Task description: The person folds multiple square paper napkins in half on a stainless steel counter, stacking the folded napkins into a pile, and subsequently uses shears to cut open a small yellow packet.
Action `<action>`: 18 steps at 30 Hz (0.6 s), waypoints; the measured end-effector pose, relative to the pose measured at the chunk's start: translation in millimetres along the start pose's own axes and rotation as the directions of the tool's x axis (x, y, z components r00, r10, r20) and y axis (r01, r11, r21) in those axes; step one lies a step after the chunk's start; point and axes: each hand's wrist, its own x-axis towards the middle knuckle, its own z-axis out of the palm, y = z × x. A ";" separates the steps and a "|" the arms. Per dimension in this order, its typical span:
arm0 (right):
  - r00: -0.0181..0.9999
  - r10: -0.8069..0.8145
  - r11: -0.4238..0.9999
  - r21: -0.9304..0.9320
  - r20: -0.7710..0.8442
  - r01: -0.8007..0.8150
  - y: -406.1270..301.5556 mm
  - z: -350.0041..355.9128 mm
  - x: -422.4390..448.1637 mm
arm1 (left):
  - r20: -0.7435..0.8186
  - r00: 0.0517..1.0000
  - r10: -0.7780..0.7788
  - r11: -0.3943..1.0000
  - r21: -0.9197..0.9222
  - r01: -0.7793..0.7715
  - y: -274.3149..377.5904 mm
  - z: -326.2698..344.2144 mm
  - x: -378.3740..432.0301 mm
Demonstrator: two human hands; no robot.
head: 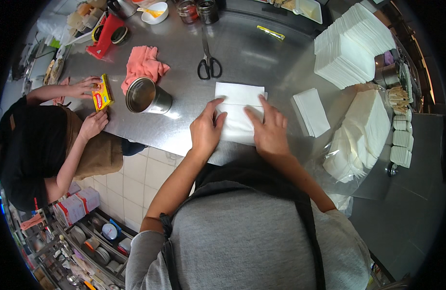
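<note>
A folded white paper napkin (239, 121) lies flat on the steel table in front of me, with a crease or flap edge running across it. My left hand (205, 127) holds its left edge, the thumb and forefinger on the paper. From the right, my right hand (270, 127) holds the napkin down with forefinger and thumb apart on its surface. A small stack of folded napkins (311, 112) lies to the right of my right hand. Beyond the napkin rest scissors with black handles (210, 68), blades pointing away from me.
Tall stacks of white napkins (346, 61) and an open plastic bag of napkins (364, 134) occupy the right. A steel canister (150, 96) stands left, beside a pink cloth (145, 65). At far left, a co-worker's hands (88, 119) hold a yellow packet (102, 93). A red tape dispenser (106, 36) lies behind.
</note>
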 end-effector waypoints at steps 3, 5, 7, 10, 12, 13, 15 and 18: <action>0.932 -0.290 0.952 -0.037 0.217 0.305 8.3 6.8 -8.3 | -0.012 1.000 0.016 1.000 0.017 -0.016 -3.3 0.9 1.0; 0.935 -0.289 0.955 -0.014 0.205 0.298 13.3 13.0 -19.3 | 0.000 1.000 -0.009 1.000 0.014 0.009 0.4 -2.8 0.1; 0.939 -0.288 0.956 0.008 0.188 0.292 14.4 14.6 -27.0 | 0.009 1.000 -0.029 1.000 0.013 0.029 2.2 -3.6 -4.0; 0.932 -0.265 0.964 0.040 0.247 0.264 12.5 10.8 -25.8 | 0.063 0.820 0.569 0.799 0.193 -0.570 -1.1 3.3 -23.8; 0.936 -0.259 0.965 0.112 0.238 0.238 11.5 13.8 -30.9 | 0.345 0.812 0.470 0.831 0.135 -0.539 2.3 15.1 -46.7; 0.935 -0.262 0.964 0.113 0.240 0.241 12.6 12.4 -31.1 | 0.343 0.814 0.468 0.833 0.136 -0.536 -3.0 14.9 -48.7; 0.930 -0.287 0.958 0.066 0.231 0.280 14.9 3.7 -29.5 | 0.345 0.827 0.445 0.832 0.182 -0.524 -11.9 4.7 -46.9; 0.914 -0.302 0.953 0.096 0.270 0.287 21.0 -9.2 -33.6 | 0.315 0.841 0.439 0.824 0.231 -0.517 -21.4 -6.8 -44.8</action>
